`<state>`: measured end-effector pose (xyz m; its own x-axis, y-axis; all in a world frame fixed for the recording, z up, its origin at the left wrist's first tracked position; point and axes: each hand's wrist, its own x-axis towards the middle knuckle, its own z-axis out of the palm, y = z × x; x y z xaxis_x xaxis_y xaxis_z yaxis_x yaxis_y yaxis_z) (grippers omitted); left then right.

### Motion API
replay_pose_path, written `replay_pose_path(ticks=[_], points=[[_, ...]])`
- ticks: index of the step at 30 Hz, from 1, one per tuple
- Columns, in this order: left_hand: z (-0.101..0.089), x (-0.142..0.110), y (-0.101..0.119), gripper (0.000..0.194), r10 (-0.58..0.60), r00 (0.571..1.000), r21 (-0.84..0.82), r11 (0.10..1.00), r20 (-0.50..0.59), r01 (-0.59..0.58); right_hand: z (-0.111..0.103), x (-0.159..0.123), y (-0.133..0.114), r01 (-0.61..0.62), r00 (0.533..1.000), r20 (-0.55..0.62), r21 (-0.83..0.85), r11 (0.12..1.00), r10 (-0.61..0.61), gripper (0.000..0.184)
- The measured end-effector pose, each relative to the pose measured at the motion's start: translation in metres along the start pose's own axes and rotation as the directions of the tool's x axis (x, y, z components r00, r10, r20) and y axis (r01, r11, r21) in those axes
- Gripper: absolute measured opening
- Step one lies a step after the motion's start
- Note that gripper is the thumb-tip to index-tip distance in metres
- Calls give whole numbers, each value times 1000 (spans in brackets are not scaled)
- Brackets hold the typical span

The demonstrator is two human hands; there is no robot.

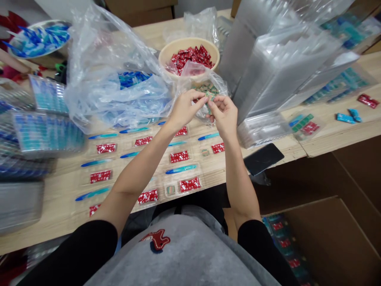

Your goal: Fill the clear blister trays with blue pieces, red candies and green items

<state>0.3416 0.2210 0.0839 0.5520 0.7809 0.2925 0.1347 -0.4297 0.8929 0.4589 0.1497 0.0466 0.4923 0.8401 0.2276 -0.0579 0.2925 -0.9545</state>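
My left hand [184, 109] and right hand [223, 116] are raised together over a clear plastic bag [216, 85] of small green packets [205, 88]. My fingers are curled and nearly closed: the left fingers [200, 99] and right fingers [212, 104] pinch a single green packet [209, 99] between them, just above the bag. Behind it, a tan bowl [189, 55] is heaped with red packets [192, 59]. To my left, a large clear bag [98, 95] slumps around blue-and-teal sticks [133, 79], and more of the same fill stacked plastic trays [47, 133]. A round dish [38, 39] at the far left holds blue pieces too. To my right rises a tall stack of clear plastic trays [268, 67]. On the wooden tabletop [56, 198] in front of me, red sachets [106, 148] and teal sticks [99, 136] lie in neat rows, and a dark phone [263, 159] sits near the edge — below it, a cardboard box [327, 238] holds more packets [282, 246].
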Motion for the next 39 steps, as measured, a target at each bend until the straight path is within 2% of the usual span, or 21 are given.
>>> replay_pose_path(ticks=[5, 9, 13, 16, 18, 21, 26, 30, 34, 39], points=[[0, 6, -11, 20, 42, 999, 58, 998, -34, -40, -8, 3, 6, 110, 994, 5, -47, 993, -110, 40], [-1, 4, -15, 22, 131, 991, 155, 979, 18, -132, -11, 7, 11, 209, 977, 71, -116, 971, -201, 41], [-3, -2, -12, 30, 208, 973, 207, 952, 96, -224, -7, 9, 13, 223, 975, 53, -149, 963, -218, 42], [-3, -2, -11, 24, 224, 969, 226, 944, 99, -241, -5, 11, 15, 220, 975, 28, -166, 961, -219, 43], [-3, 0, -12, 17, 207, 975, 217, 951, 81, -220, -6, 13, 19, 206, 979, 35, -191, 960, -203, 43], [-4, 6, -15, 18, 112, 992, 140, 983, 58, -119, -10, 22, 28, 194, 981, 45, -217, 957, -189, 44], [-6, 9, -18, 21, -56, 993, 30, 998, 106, 53, -16, 40, 45, 184, 981, -22, -235, 954, -195, 44], [-3, 7, -19, 20, -86, 993, 45, 996, 80, 82, -9, 48, 51, 163, 979, -80, -236, 958, -186, 33], [3, 7, -19, 21, -123, 992, 16, 992, 23, 122, -1, 48, 53, 137, 982, -97, -213, 967, -161, 31], [9, 9, -21, 21, -182, 983, -75, 981, -19, 180, 1, 47, 53, 88, 994, -46, -179, 980, -98, 27]])
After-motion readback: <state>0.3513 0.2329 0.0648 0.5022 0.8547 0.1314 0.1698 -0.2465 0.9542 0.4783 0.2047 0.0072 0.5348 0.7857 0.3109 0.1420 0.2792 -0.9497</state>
